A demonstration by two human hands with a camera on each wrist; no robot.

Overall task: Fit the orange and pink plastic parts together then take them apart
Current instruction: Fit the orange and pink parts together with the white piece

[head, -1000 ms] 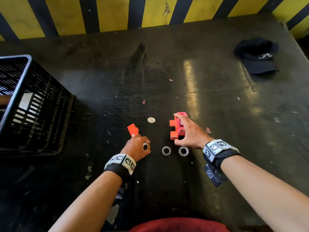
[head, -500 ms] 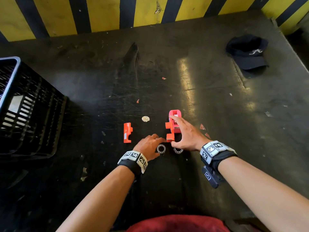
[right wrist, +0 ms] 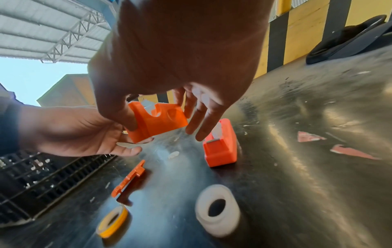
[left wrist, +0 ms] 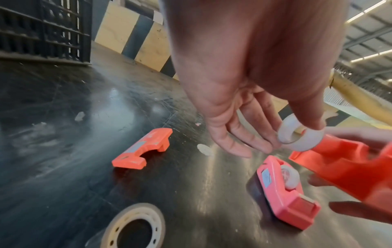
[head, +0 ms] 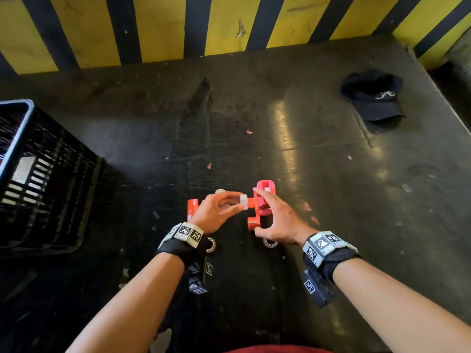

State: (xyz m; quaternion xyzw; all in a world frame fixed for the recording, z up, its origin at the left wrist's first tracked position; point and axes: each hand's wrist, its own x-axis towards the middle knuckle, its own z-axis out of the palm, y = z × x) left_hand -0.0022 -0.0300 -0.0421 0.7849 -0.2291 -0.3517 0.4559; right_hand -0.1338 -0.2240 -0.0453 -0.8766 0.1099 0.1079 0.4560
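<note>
My right hand (head: pixel 256 212) grips an orange bracket (head: pixel 252 212) between thumb and fingers, just above the table. In the right wrist view the bracket (right wrist: pixel 157 120) shows a notch on top. My left hand (head: pixel 238 203) pinches a small white ring (head: pixel 244 202) right at the bracket's left end. The ring (left wrist: pixel 297 134) sits between thumb and fingertips, touching the bracket (left wrist: pixel 343 166). A pink part (head: pixel 265 200) lies on the table behind the bracket, with a white roller inside (left wrist: pixel 290 177). A smaller orange piece (head: pixel 192 207) lies flat to the left.
Two bearing rings (head: pixel 211 244) (head: pixel 270 242) lie on the black table (head: pixel 254 123) near my wrists. A black crate (head: pixel 43 179) stands at the left and a dark cap (head: pixel 373 98) at the far right. A yellow and black striped wall (head: pixel 229 24) closes the back.
My left hand let go of the small orange piece, moved right and now holds the white ring against the bracket. My right hand has lifted the orange bracket a little.
</note>
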